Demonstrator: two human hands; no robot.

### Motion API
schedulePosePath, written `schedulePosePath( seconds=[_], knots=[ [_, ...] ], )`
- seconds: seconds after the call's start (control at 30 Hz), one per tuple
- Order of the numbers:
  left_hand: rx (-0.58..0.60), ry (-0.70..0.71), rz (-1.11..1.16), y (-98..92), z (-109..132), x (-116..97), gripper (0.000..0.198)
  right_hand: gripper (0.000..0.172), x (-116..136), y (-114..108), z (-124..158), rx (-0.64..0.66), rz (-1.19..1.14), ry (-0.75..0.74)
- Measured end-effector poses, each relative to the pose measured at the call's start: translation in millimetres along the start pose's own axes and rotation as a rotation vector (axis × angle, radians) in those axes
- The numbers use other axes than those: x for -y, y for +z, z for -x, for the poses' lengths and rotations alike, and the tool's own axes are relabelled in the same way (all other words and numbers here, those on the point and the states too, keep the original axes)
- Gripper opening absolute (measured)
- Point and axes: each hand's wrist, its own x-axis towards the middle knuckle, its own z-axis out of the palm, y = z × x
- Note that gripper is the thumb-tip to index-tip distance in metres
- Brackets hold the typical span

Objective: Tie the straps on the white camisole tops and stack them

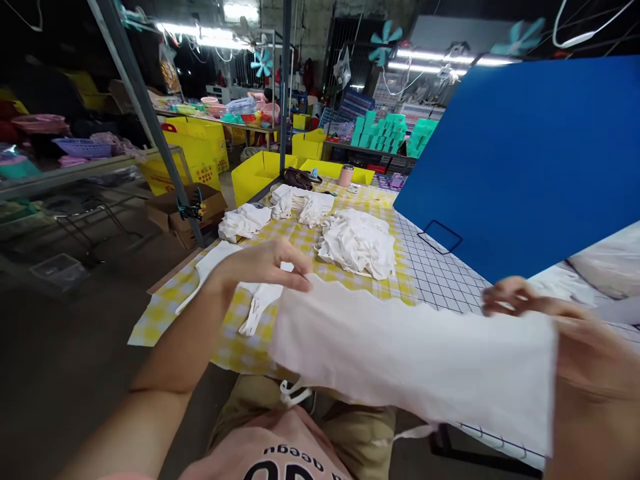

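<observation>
Site: garment workshop or small factory floor.
Worktable (435,277): large, partly covered by a yellow checked cloth (165,313); carries several piles of white cloth items (357,243).
Yellow bins (255,177): large, plastic, placed beside and beyond the worktable.
Baskets (83,147): plastic, pink and purple, at left.
Turquoise boxes (380,133): stacked in quantity toward the rear.
Fans (261,63): teal blades, mounted overhead near tube lights (435,69).
Back wall (313,40): rough, bare; probably concrete, though the dim background limits detail.
</observation>
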Motion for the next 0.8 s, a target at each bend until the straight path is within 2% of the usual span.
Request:
schedulePosePath(
  seconds=[0.03, 0.1, 0.17, 0.23, 0.3, 0.4, 0.47, 0.57, 0.7, 0.8],
  knots=[
    [0.013, -0.057, -0.049, 8.8, -7, 17, 0.03, 0.036, -12, 9, -5, 0.082, -0.103, 0.082],
    [-0.007, -0.197, -0.153, 30.8, -24, 59, 0.028, 0.026, -42, 30, -15, 0.165, -0.185, 0.299],
    [-0.034, -0.356, -0.244, 54.8, -41, 102, 0.026, 0.027, -78, 54, -21, 0.157, -0.045, 0.522],
    [-0.032, -0.411, -0.254, 75.5, -55, 138, 0.022, 0.028, -110, 78, -25, 0.181, 0.013, 0.603],
    [-0.048, -0.447, -0.251, 88.8, -65, 162, 0.018, 0.028, -135, 99, -28, 0.192, 0.063, 0.638],
    [-0.091, -0.493, -0.227, 94.6, -71, 181, 0.008, 0.033, -155, 118, -33, 0.17, 0.147, 0.645],
    [-0.114, -0.521, -0.2, 92.6, -69, 185, 0.023, 0.034, -158, 121, -36, 0.152, 0.189, 0.631],
    [-0.105, -0.531, -0.149, 85.7, -60, 188, 0.038, 0.033, -156, 113, -38, 0.167, 0.186, 0.59],
    [-0.067, -0.454, -0.084, 73.0, -58, 193, 0.044, 0.032, -151, 95, -43, 0.235, 0.103, 0.475],
    [-0.108, -0.405, -0.141, 67.9, -74, 198, 0.05, 0.033, -155, 92, -56, 0.11, 0.277, 0.469]
  ],
)
